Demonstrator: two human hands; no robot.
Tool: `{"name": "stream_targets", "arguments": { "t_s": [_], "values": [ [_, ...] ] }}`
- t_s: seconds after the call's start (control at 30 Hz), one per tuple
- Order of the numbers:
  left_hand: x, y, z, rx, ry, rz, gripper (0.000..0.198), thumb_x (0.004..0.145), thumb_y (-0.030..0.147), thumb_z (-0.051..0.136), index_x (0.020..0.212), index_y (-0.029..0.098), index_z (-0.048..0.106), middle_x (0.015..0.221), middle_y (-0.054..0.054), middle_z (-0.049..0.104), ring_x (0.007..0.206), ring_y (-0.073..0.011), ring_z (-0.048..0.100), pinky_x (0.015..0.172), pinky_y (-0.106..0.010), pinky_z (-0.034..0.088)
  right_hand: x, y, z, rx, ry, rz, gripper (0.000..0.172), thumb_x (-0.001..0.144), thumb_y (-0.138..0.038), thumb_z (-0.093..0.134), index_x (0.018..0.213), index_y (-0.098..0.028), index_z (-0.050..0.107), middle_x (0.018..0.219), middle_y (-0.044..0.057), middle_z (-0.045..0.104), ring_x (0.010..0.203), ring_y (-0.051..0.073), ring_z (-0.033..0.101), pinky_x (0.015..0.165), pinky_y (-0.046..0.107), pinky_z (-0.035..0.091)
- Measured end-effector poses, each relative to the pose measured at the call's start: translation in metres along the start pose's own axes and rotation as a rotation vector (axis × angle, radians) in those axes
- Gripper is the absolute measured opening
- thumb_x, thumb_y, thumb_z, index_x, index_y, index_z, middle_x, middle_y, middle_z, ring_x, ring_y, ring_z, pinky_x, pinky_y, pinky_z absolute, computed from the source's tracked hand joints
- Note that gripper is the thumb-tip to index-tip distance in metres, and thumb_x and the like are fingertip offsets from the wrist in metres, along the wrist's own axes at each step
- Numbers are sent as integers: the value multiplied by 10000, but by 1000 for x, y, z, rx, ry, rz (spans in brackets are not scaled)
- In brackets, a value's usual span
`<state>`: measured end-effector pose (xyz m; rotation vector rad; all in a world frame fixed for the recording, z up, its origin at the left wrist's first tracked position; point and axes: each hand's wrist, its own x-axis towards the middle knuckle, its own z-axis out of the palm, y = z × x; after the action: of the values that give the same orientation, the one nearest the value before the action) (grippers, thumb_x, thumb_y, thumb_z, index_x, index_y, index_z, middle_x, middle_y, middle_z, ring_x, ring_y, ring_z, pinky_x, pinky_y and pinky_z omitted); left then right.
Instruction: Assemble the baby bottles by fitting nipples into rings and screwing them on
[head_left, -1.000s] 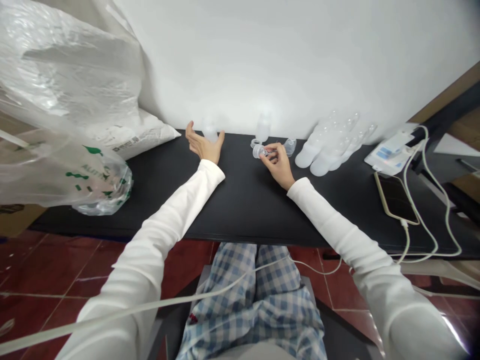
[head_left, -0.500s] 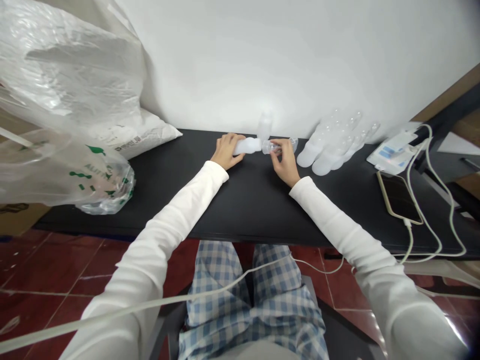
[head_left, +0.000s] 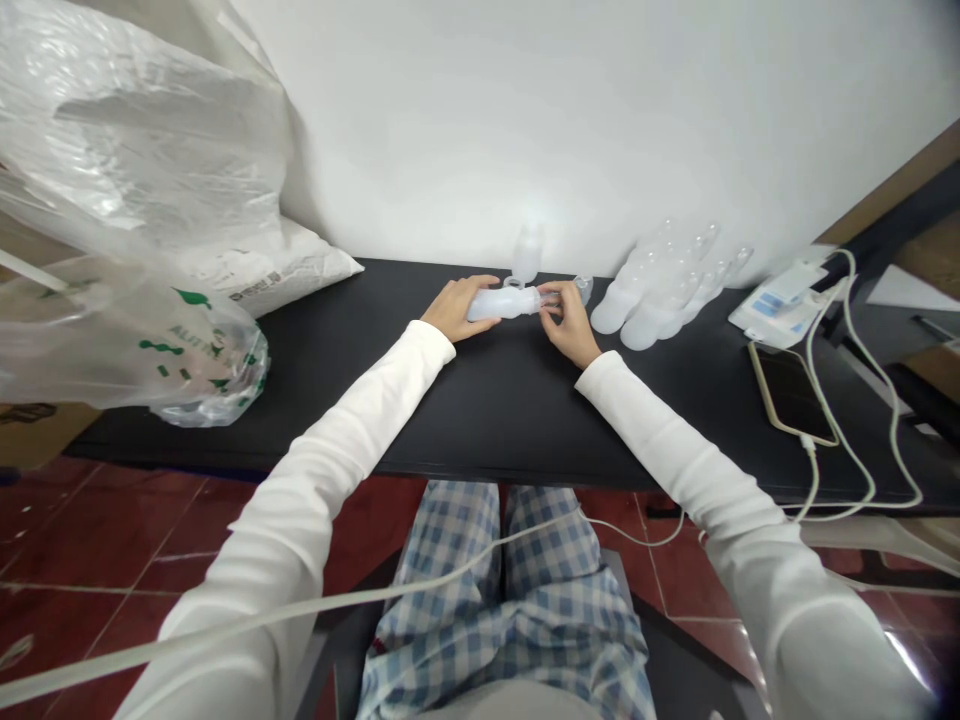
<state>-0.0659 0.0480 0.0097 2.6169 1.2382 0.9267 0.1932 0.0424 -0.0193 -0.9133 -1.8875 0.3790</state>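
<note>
My left hand (head_left: 459,308) is closed around the base of a translucent white plastic bottle (head_left: 501,303). The bottle lies on its side, its neck toward the right. At that neck, my right hand (head_left: 568,322) pinches a clear plastic piece (head_left: 550,298), which meets the bottle's mouth. Fingers partly cover the piece, so I cannot tell its exact kind. Just beyond the hands a similar bottle (head_left: 527,255) stands near the wall. A small clear plastic part (head_left: 583,288) shows to the right of my right fingers.
Several white bottles with clear tops (head_left: 660,285) are grouped on the right of the black table (head_left: 480,420). Farther right are a phone (head_left: 793,393), a white-and-blue packet (head_left: 780,305) and cables. Large plastic bags (head_left: 202,340) crowd the left. A white cable (head_left: 315,605) crosses my lap.
The bottle and the clear piece, apart before, now meet end to end. My left hand has tilted slightly with the bottle, and the bottle's neck has moved right.
</note>
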Motion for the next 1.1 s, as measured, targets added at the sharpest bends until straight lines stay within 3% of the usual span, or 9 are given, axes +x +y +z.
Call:
{"name": "stream_targets", "arguments": {
  "t_s": [0.07,0.23,0.33,0.43,0.53,0.77,0.93,1.1],
  "values": [
    [-1,1,1,-90,15,-63,643,795,483,728,1333,195,524,1251,-116,683,1131,-289,666,986,-399,494,1,1,-1,4,-5,-11,297,954,-311,550,1244,-255,514,1242,125,522,1036,241,632,886,464,637],
    [0,2,2,-317,87,-148,343,889,515,551,985,193,623,1004,-49,736,961,-203,691,906,-315,520,2,-8,-6,-75,-81,-122,230,987,-287,491,1205,-235,544,1173,119,590,1051,249,628,908,455,603],
    [3,-1,2,-450,153,-270,372,917,507,463,836,184,627,813,-39,710,760,-170,665,702,-272,522,2,-18,-7,-165,-151,-188,235,1005,-261,457,1217,-223,550,1186,125,614,1040,249,641,925,447,578],
    [6,-5,3,-616,171,-463,380,917,481,424,793,182,623,603,-13,612,473,-135,552,441,-241,375,0,-24,-6,-289,-194,-176,241,1018,-287,461,1225,-217,563,1172,122,621,933,236,654,881,433,570],
    [8,-7,4,-704,191,-569,358,904,447,419,768,182,617,495,9,534,361,-123,471,370,-231,283,-2,-25,-5,-356,-206,-127,247,1018,-366,506,1197,-217,588,1097,107,625,866,230,643,840,414,560],
    [7,-4,1,-713,199,-532,323,874,451,465,782,186,627,553,6,569,383,-111,493,360,-213,274,-1,-22,-7,-359,-243,-93,348,1026,-505,490,1188,-226,618,1022,83,638,797,203,603,783,364,516],
    [6,0,-1,-691,160,-517,336,881,449,466,776,183,643,569,-6,582,404,-122,522,366,-219,266,1,-25,-6,-361,-309,-96,538,1055,-595,309,929,-209,662,926,86,621,852,215,592,833,370,472],
    [6,2,-1,-682,128,-501,347,888,450,461,786,179,653,584,-13,601,414,-123,534,371,-216,261,2,-28,-4,-341,-329,-39,722,1064,-609,139,645,-212,572,828,75,591,833,207,579,887,405,439]
  ]
}}
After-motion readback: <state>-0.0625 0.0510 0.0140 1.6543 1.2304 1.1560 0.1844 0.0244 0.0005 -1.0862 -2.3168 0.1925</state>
